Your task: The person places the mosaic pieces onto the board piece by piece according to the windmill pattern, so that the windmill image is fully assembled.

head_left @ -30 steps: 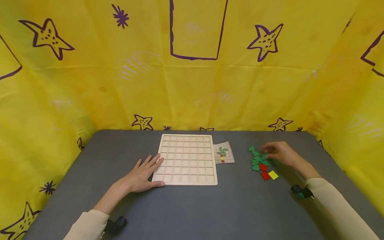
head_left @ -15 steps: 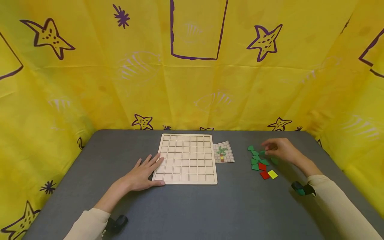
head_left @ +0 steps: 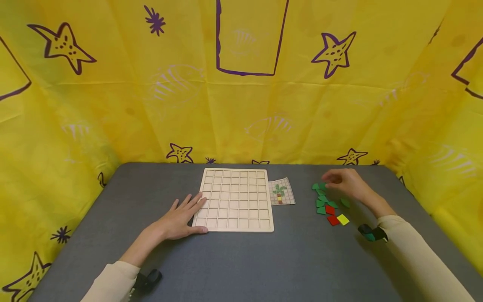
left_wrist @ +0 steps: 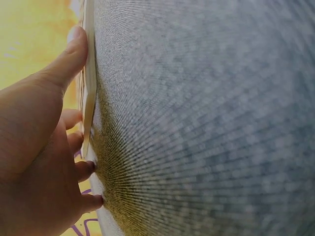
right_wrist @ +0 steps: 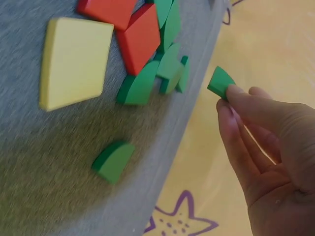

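Note:
My left hand point(head_left: 177, 221) rests with spread, straight fingers on the left edge of a pale wooden grid board point(head_left: 237, 204). Its thumb touches the board's front left corner. Between thumb and fingertips, my right hand point(head_left: 349, 184) pinches a small green quarter-round tile point(right_wrist: 220, 81), raised off the table in the right wrist view. Under and beside that hand lie several loose green tiles point(head_left: 322, 199) of the same kind. Two red square tiles point(head_left: 333, 220) and one yellow square tile point(head_left: 343, 219) lie at the near side of this group. One green tile point(right_wrist: 113, 161) lies apart.
A small printed card point(head_left: 288, 195) with a green, yellow and red grid pattern lies against the board's right edge, partly under it. The dark grey table point(head_left: 241, 264) is enclosed by a yellow cloth point(head_left: 234, 121) with purple starfish.
My right hand has lifted a green tile from the group and moved slightly away from me and to the left with it. My left hand keeps its place on the board.

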Motion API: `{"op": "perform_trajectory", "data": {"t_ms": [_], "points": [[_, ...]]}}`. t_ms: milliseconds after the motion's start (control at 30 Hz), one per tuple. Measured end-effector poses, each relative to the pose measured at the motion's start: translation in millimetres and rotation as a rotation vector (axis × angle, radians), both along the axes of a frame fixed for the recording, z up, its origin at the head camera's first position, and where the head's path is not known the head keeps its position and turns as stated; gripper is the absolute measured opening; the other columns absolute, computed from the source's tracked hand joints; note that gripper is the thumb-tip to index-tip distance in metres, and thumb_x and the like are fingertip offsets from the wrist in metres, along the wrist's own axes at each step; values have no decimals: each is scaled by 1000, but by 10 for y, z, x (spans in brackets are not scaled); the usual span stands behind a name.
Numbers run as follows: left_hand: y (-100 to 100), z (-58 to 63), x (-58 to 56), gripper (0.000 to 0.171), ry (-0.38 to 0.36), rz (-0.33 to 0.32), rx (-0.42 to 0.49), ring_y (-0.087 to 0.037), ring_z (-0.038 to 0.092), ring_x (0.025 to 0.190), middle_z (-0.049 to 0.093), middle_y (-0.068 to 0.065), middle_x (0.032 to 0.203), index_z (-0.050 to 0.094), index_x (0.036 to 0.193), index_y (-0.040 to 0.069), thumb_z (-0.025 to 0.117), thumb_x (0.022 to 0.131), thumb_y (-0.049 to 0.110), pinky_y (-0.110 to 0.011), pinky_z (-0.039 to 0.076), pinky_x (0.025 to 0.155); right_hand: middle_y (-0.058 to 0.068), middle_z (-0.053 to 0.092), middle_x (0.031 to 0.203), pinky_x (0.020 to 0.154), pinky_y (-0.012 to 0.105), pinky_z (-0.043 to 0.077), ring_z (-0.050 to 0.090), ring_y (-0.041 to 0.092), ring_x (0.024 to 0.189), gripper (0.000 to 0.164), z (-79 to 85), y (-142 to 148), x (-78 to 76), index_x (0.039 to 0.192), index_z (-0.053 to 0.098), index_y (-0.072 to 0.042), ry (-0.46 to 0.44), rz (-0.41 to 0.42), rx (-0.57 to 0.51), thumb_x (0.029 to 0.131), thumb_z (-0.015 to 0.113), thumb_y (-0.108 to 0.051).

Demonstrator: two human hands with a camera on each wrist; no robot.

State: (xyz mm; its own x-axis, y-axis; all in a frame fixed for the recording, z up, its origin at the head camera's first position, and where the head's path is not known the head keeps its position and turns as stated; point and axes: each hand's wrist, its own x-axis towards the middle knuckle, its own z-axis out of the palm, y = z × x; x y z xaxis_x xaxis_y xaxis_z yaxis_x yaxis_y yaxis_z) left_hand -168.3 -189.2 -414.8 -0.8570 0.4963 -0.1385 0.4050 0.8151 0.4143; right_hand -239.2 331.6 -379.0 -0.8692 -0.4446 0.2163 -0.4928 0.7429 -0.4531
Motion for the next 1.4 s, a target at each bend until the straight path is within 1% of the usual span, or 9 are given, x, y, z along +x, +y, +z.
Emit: {"op": "perform_trajectory", "data": {"t_ms": [200, 333, 500, 733, 900, 1067, 1200, 1400], "points": [[-3, -22, -2, 98, 0, 27, -12, -45, 13, 146, 17, -15, 162, 23, 156, 5, 66, 86, 59, -68, 6, 112, 14, 73, 97, 74, 37, 57, 70, 28, 86, 18, -2, -144, -67, 104, 72, 2, 11, 1, -22, 85, 73, 2], [-2, -35, 8, 100, 21, 35, -39, -44, 15, 146, 19, -14, 162, 23, 155, 4, 64, 85, 62, -68, 8, 111, 14, 73, 97, 75, 41, 57, 70, 29, 86, 18, 6, -252, -116, 103, 72, 1, 16, 15, -41, 85, 73, 2], [7, -50, 19, 100, 39, 32, -60, -43, 16, 146, 20, -13, 162, 24, 155, 5, 63, 85, 63, -67, 10, 112, 15, 73, 97, 75, 40, 57, 70, 29, 87, 19, 23, -386, -172, 104, 72, 2, -5, 33, -61, 86, 73, 0], [17, -26, 38, 99, 50, 39, -74, -43, 18, 146, 22, -14, 161, 25, 155, 4, 62, 85, 63, -69, 11, 110, 15, 73, 98, 77, 41, 57, 70, 30, 90, 20, 62, -562, -247, 106, 72, 2, -26, 60, -66, 86, 73, 1], [21, -26, 41, 98, 45, 50, -81, -42, 17, 146, 20, -12, 162, 24, 155, 5, 63, 86, 62, -70, 9, 110, 15, 73, 98, 78, 42, 56, 70, 31, 90, 20, 104, -669, -262, 106, 71, 3, -31, 88, -44, 86, 72, 2], [30, -13, 27, 99, 23, 53, -73, -42, 16, 146, 20, -12, 162, 25, 155, 5, 65, 85, 62, -71, 7, 109, 15, 73, 99, 79, 43, 56, 69, 30, 90, 21, 134, -793, -286, 106, 71, 3, -52, 90, -22, 86, 73, 1], [30, -5, 14, 100, 8, 51, -69, -43, 16, 146, 19, -13, 162, 24, 156, 6, 65, 84, 62, -71, 7, 109, 14, 73, 100, 79, 43, 56, 69, 29, 91, 21, 143, -906, -321, 107, 71, 2, -74, 94, -31, 86, 72, 1], [34, 22, -12, 103, -12, 51, -65, -44, 14, 146, 17, -13, 162, 23, 156, 7, 67, 82, 64, -72, 6, 109, 14, 73, 99, 79, 41, 57, 70, 28, 90, 20, 122, -1052, -379, 106, 72, 2, -73, 145, -49, 86, 72, 2]]}}
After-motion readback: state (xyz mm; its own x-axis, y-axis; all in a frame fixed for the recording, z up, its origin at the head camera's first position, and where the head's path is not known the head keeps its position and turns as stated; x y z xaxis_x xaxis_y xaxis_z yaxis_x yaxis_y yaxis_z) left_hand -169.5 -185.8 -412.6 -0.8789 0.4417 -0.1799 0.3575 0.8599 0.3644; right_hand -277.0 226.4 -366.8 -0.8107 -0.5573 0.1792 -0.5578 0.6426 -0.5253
